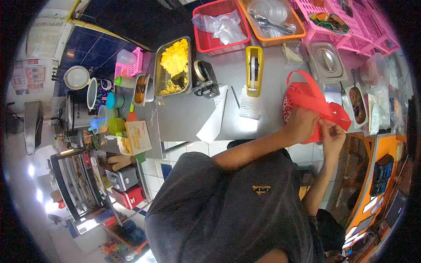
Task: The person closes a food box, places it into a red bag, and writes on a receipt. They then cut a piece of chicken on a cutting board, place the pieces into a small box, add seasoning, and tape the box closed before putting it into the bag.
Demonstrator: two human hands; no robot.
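Note:
At the right of the steel counter stands a red carry bag with a white printed pattern and a looped strap handle. My left hand is closed on its red material at the front. Beside it, my right hand pinches the red material with thumb and fingers. The two hands nearly meet, and the fingertips partly hide what they grip. Left of the bag, a yellow tape dispenser rests on the counter, with a printed receipt at its lower end.
A steel tray of yellow food sits at the counter's back left, next to a black device. A red basket, an orange basket and pink baskets line the back. Lidded steel container stands behind the bag. Carton lies left.

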